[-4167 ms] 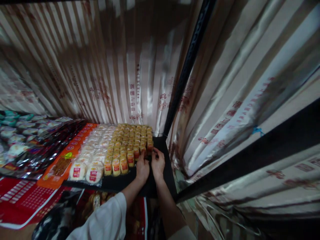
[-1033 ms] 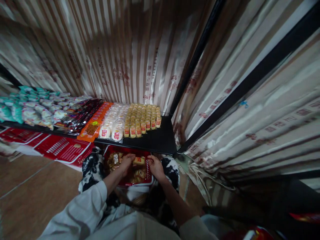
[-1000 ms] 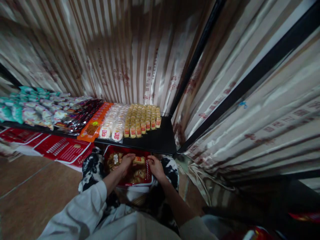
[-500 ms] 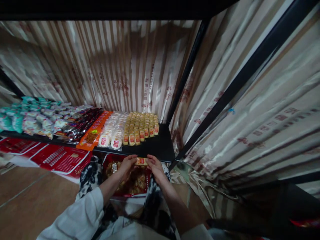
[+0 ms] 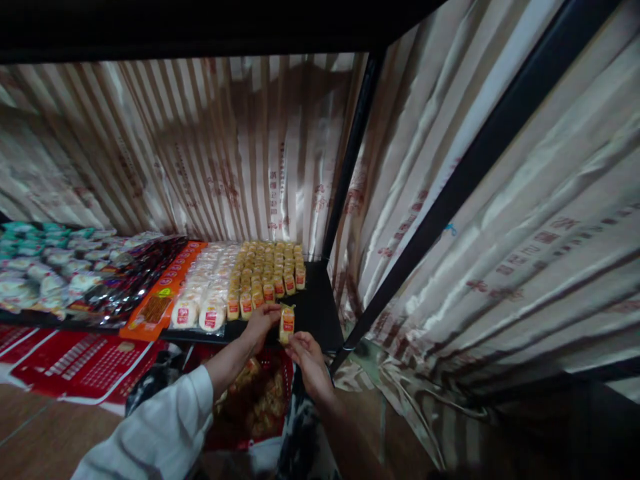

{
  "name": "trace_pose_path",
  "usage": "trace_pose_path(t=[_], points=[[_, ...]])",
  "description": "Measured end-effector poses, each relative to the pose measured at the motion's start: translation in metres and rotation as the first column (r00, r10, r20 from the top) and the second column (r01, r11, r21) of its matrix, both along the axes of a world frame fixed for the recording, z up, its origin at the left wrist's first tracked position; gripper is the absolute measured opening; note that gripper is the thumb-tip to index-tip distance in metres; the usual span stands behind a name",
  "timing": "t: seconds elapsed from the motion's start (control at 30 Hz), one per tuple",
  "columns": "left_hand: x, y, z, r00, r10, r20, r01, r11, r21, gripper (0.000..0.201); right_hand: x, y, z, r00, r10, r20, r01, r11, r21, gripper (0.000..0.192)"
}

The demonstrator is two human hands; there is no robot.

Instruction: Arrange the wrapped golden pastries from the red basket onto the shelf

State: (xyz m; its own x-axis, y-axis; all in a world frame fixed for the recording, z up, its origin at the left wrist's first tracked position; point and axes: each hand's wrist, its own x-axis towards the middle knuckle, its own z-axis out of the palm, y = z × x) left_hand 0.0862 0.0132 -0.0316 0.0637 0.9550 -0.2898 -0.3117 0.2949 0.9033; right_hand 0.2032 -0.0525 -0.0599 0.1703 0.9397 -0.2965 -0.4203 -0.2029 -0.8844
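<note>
Since half a second ago, both hands have lifted the small yellow packet [image 5: 287, 322] from over the red basket [image 5: 260, 400] up to the black shelf [image 5: 315, 310] edge, lower centre. Left hand [image 5: 260, 323] pinches its top, right hand [image 5: 307, 353] clamps its bottom, just before the rows of yellow packets [image 5: 265, 273].

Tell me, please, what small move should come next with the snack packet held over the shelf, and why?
Probably set the snack packet, held upright by the left hand and right hand, down at the front of the yellow rows, where the black shelf is bare.
</note>
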Motion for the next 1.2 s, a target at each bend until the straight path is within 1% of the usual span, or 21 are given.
trace_pose_path(t=[0.13, 0.2, 0.3, 0.4, 0.5, 0.57, 0.6, 0.67, 0.7, 0.77, 0.8, 0.83, 0.87, 0.9, 0.93, 1.0, 1.03, 1.07, 1.1, 1.13, 1.2], points=[[0.024, 0.014, 0.006, 0.992, -0.028, -0.121, 0.028, 1.000, -0.003, 0.017, 0.014, 0.017, -0.009, 0.987, -0.077, 0.144, 0.075, 0.997, 0.024, 0.051], [0.036, 0.017, 0.011, 0.987, -0.030, -0.156, 0.028, 1.000, -0.014, 0.016, 0.022, 0.028, -0.013, 0.976, -0.074, 0.203, 0.063, 0.996, 0.060, 0.052], [0.051, 0.023, 0.013, 0.983, 0.005, -0.186, -0.007, 1.000, -0.011, 0.020, 0.033, 0.044, -0.015, 0.965, -0.045, 0.260, 0.016, 0.993, 0.115, 0.043], [0.061, 0.034, 0.009, 0.978, 0.038, -0.205, -0.038, 0.999, 0.007, 0.022, 0.038, 0.058, -0.017, 0.953, -0.072, 0.294, 0.035, 0.991, 0.131, 0.038], [0.068, 0.049, 0.005, 0.964, 0.039, -0.264, -0.026, 0.998, 0.054, 0.024, 0.042, 0.072, -0.020, 0.939, -0.115, 0.325, 0.069, 0.986, 0.149, 0.038], [0.072, 0.058, 0.007, 0.933, 0.046, -0.357, -0.004, 0.993, 0.119, 0.027, 0.046, 0.084, -0.020, 0.913, -0.169, 0.371, 0.112, 0.979, 0.171, 0.040], [0.074, 0.062, 0.010, 0.906, 0.056, -0.421, 0.019, 0.985, 0.171, 0.030, 0.050, 0.091, -0.019, 0.893, -0.202, 0.402, 0.139, 0.974, 0.181, 0.041], [0.078, 0.069, 0.019, 0.833, 0.088, -0.547, 0.103, 0.945, 0.309, 0.035, 0.056, 0.108, -0.014, 0.837, -0.256, 0.483, 0.185, 0.964, 0.192, 0.046], [0.081, 0.073, 0.024, 0.802, 0.105, -0.589, 0.162, 0.910, 0.382, 0.037, 0.060, 0.117, -0.010, 0.801, -0.273, 0.533, 0.199, 0.961, 0.194, 0.047], [0.085, 0.080, 0.033, 0.769, 0.111, -0.630, 0.294, 0.813, 0.502, 0.039, 0.066, 0.137, -0.001, 0.715, -0.292, 0.635, 0.218, 0.956, 0.195, 0.046], [0.087, 0.085, 0.037, 0.758, 0.094, -0.646, 0.356, 0.769, 0.530, 0.039, 0.068, 0.147, 0.004, 0.669, -0.298, 0.681, 0.226, 0.954, 0.197, 0.044], [0.088, 0.090, 0.040, 0.741, 0.069, -0.668, 0.412, 0.738, 0.534, 0.039, 0.070, 0.157, 0.008, 0.626, -0.303, 0.719, 0.230, 0.952, 0.201, 0.043], [0.090, 0.096, 0.041, 0.709, 0.048, -0.704, 0.464, 0.720, 0.516, 0.040, 0.072, 0.167, 0.011, 0.588, -0.308, 0.748, 0.234, 0.950, 0.207, 0.042], [0.092, 0.103, 0.043, 0.652, 0.034, -0.758, 0.517, 0.711, 0.476, 0.040, 0.073, 0.177, 0.013, 0.553, -0.315, 0.771, 0.238, 0.947, 0.216, 0.041], [0.093, 0.110, 0.043, 0.568, 0.033, -0.822, 0.569, 0.706, 0.422, 0.041, 0.074, 0.187, 0.014, 0.521, -0.325, 0.789, 0.245, 0.943, 0.227, 0.040], [0.095, 0.124, 0.043, 0.347, 0.071, -0.935, 0.662, 0.688, 0.298, 0.043, 0.076, 0.205, 0.012, 0.464, -0.343, 0.817, 0.262, 0.934, 0.244, 0.040], [0.096, 0.131, 0.042, 0.234, 0.102, -0.967, 0.698, 0.674, 0.240, 0.044, 0.077, 0.213, 0.010, 0.438, -0.348, 0.829, 0.272, 0.930, 0.246, 0.039], [0.096, 0.138, 0.041, 0.141, 0.132, -0.981, 0.724, 0.663, 0.193, 0.045, 0.078, 0.220, 0.007, 0.416, -0.349, 0.840, 0.283, 0.927, 0.245, 0.039], [0.097, 0.144, 0.040, 0.071, 0.155, -0.985, 0.740, 0.654, 0.157, 0.045, 0.079, 0.226, 0.004, 0.399, -0.345, 0.849, 0.290, 0.927, 0.240, 0.039], [0.097, 0.150, 0.039, 0.025, 0.175, -0.984, 0.748, 0.649, 0.135, 0.045, 0.080, 0.232, 0.001, 0.389, -0.338, 0.857, 0.292, 0.928, 0.233, 0.039], [0.097, 0.160, 0.035, -0.024, 0.203, -0.979, 0.756, 0.645, 0.115, 0.045, 0.082, 0.242, -0.004, 0.377, -0.316, 0.871, 0.287, 0.934, 0.215, 0.039]])
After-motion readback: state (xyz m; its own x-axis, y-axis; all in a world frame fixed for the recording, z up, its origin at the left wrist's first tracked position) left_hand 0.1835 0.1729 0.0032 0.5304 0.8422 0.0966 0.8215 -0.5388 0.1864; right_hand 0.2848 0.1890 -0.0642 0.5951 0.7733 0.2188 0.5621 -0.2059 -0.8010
